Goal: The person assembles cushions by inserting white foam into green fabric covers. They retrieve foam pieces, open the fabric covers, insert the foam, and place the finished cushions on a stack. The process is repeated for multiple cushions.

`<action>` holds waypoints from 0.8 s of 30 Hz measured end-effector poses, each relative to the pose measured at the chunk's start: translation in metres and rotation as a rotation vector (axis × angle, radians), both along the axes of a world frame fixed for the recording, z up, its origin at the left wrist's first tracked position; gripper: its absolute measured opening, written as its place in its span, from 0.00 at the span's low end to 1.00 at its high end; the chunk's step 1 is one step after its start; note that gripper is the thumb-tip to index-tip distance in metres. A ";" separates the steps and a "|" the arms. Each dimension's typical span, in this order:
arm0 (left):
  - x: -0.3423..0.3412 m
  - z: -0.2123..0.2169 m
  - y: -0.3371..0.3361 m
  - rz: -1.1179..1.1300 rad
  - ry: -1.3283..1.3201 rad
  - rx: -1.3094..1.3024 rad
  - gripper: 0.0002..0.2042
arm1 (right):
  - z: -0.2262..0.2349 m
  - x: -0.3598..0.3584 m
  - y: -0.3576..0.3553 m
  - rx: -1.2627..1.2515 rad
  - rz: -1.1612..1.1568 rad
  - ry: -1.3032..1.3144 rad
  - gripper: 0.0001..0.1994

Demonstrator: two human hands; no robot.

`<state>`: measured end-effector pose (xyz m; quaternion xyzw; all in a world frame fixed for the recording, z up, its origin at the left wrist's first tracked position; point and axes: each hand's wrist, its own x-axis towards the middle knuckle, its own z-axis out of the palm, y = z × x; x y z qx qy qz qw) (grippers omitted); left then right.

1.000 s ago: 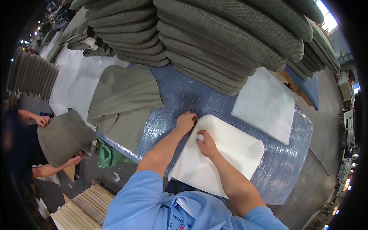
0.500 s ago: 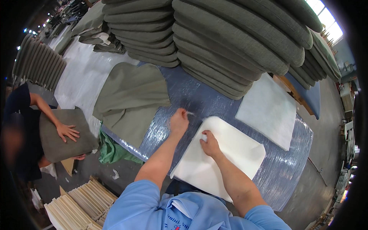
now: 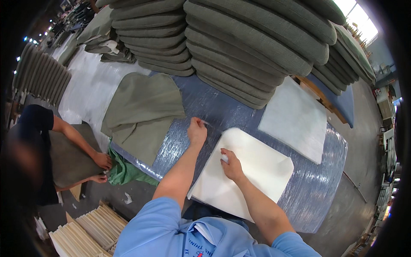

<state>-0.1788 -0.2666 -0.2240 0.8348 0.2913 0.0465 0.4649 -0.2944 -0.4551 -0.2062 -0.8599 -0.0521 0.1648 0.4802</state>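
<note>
A white foam pad (image 3: 261, 171) with rounded corners lies on the plastic-wrapped table in front of me. My left hand (image 3: 197, 131) is beyond the pad's far left corner, its fingertips pinching a thin wisp of white fibre (image 3: 207, 124). Above the pad, my right hand (image 3: 232, 166) is closed around a small white wad (image 3: 224, 158), only part of which shows. Left of my left hand, a loose piece of grey-green fabric (image 3: 143, 109) is spread out with folds. On the far right of the table rests a flat white padding sheet (image 3: 294, 122).
Tall stacks of grey-green cushions (image 3: 244, 55) line the table's far side. A co-worker at the left handles a grey-green cushion (image 3: 72, 150) with both hands. Green cloth (image 3: 128, 169) hangs by the table's left edge, and cream-coloured slats (image 3: 92, 229) stand at lower left.
My hands stay near the same places, with the wisp pinched and the wad still held. The co-worker's hand has moved from flat on the cushion to its right edge, near the other hand.
</note>
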 end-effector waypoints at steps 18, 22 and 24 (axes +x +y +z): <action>-0.160 0.040 0.000 -0.284 0.103 -0.775 0.03 | 0.069 -0.040 0.003 0.155 0.032 -0.260 0.28; -0.231 0.070 -0.023 -0.185 0.116 -0.906 0.08 | 0.076 -0.075 0.014 0.322 0.042 -0.009 0.13; -0.269 0.086 -0.037 -0.028 0.095 -1.176 0.15 | 0.078 -0.085 0.010 0.395 -0.064 0.005 0.08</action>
